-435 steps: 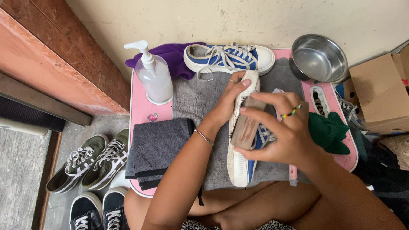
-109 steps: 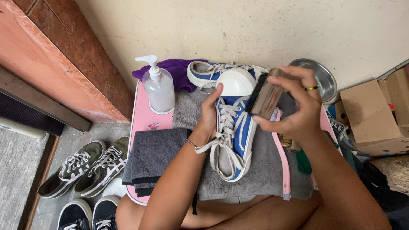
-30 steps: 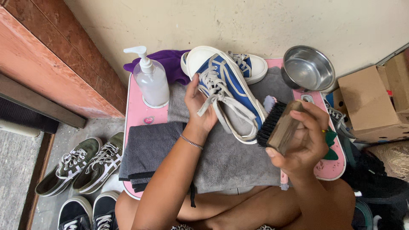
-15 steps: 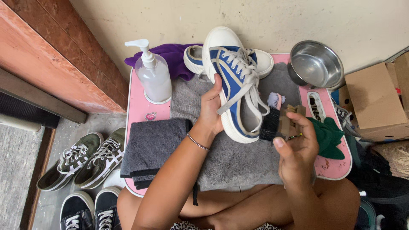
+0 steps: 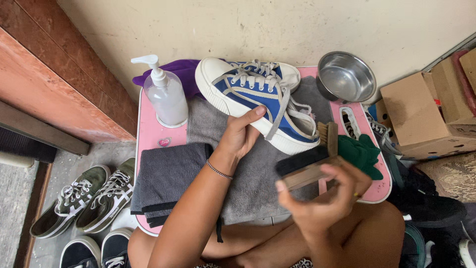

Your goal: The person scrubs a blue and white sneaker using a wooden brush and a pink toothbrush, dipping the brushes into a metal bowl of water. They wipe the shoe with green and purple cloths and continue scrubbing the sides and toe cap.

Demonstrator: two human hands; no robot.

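My left hand (image 5: 241, 136) grips a blue and white sneaker (image 5: 253, 101) from below, holding it tilted on its side above the grey towel (image 5: 253, 183), toe pointing to the upper left. My right hand (image 5: 322, 201), blurred with motion, is closed around a wooden shoe brush (image 5: 310, 166) with dark bristles, held just below the sneaker's heel end. A second blue sneaker (image 5: 280, 74) lies behind the held one. All of this is over a small pink table (image 5: 151, 141).
A clear pump bottle (image 5: 166, 94) and a purple cloth (image 5: 181, 74) stand at the table's back left, a steel bowl (image 5: 345, 77) at back right. A folded dark grey cloth (image 5: 166, 181) and a green cloth (image 5: 362, 151) lie on the table. Cardboard boxes (image 5: 421, 111) right; several shoes (image 5: 84, 198) on the floor left.
My left hand has turned the sneaker from upright to lying sideways, toe now to the left. My right hand with the brush has dropped lower and toward me.
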